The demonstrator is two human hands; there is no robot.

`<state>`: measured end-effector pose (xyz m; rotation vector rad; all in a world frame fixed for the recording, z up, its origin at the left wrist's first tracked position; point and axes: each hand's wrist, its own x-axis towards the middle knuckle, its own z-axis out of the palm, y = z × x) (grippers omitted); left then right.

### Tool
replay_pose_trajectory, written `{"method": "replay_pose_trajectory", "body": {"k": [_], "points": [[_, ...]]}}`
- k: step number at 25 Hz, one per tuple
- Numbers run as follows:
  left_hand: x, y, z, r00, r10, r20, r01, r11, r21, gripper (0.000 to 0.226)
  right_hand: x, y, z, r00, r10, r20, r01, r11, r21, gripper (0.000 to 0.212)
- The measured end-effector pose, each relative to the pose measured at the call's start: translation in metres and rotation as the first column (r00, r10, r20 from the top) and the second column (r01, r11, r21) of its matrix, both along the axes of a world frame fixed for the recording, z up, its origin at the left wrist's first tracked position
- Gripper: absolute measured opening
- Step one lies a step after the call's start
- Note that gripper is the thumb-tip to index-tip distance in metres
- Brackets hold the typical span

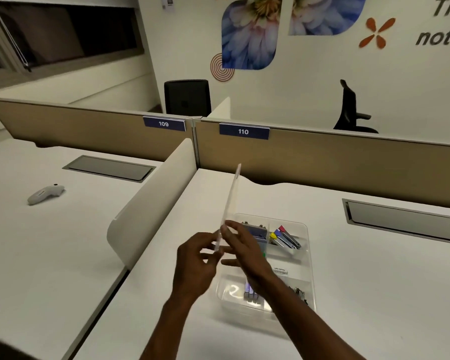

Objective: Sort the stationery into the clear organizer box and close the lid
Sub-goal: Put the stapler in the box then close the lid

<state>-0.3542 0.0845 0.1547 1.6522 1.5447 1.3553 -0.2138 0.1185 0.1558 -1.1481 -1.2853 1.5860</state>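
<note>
Clear plastic lid point(231, 201) held edge-on, near upright, above organizer box point(305, 258) on desk point(374, 281). Left hand point(195, 263) and right hand point(240, 246) both pinch lid's lower end. Markers point(283, 237) in far compartment.

organizer box point(307, 255): clear glossy plastic | lid point(231, 196): translucent smooth plastic | desk point(361, 281): matt white | partition point(322, 157): tan cloth

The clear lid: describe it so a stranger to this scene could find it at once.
Start at the white desk under the partition label 110. Near its front sits the clear organizer box, holding coloured stationery. Just left of it, the left hand and right hand hold the clear lid up on edge: the only flat see-through sheet standing in the air rather than lying on the desk.
</note>
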Motion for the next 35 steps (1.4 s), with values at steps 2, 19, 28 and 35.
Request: {"method": "replay_pose_trajectory", "body": {"k": [2,19,28,35], "points": [[0.015,-0.001,-0.001,0.990,-0.110,-0.084,0.115,0.992,0.050,0.041,0.020,-0.001,0.001,0.998,-0.054,-0.027,0.054,0.999,-0.009,0.049],[0.009,-0.014,-0.063,0.949,-0.262,-0.176,0.130,0.833,-0.537,0.138,0.170,-0.074,-0.078,0.955,-0.274,0.112,0.266,0.960,0.084,0.057],[0.012,-0.019,-0.078,0.941,-0.275,-0.199,0.150,0.863,-0.483,0.117,0.175,-0.092,-0.109,0.784,-0.352,0.512,0.312,0.936,0.165,0.072],[0.003,-0.012,-0.087,0.953,-0.274,-0.128,0.164,0.823,-0.544,0.113,0.163,-0.095,-0.120,0.803,-0.351,0.482,0.345,0.933,0.104,0.073]]}}
